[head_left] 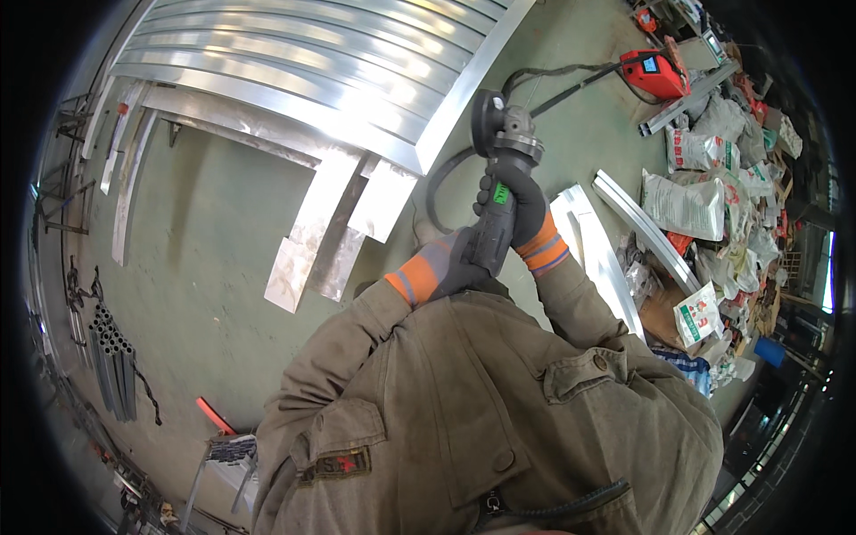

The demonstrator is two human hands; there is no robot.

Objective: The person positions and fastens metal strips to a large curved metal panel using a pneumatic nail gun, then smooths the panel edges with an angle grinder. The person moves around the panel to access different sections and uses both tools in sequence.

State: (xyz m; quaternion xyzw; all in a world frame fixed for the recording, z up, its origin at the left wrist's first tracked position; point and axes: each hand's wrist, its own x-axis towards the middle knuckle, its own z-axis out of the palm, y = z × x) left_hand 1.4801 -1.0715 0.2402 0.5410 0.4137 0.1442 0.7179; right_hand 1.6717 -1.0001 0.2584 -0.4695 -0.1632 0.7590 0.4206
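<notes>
At frame center, 2 gloved hands grip an angle grinder (499,169): right hand (515,201) fingers wrapped around its body, left hand (459,267) clasping its rear, against the metal frame (446,116).

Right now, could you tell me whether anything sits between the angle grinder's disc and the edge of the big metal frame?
Nothing visible does. Both gloved hands, right hand and left hand, grip the angle grinder, and its disc sits right beside the metal frame edge, with only bare floor around.

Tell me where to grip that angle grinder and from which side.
Grip the angle grinder on its slim dark body behind the head, coming from the rear, cable end. The disc sits at the far end, so both hands, right and left, belong behind it.
</notes>
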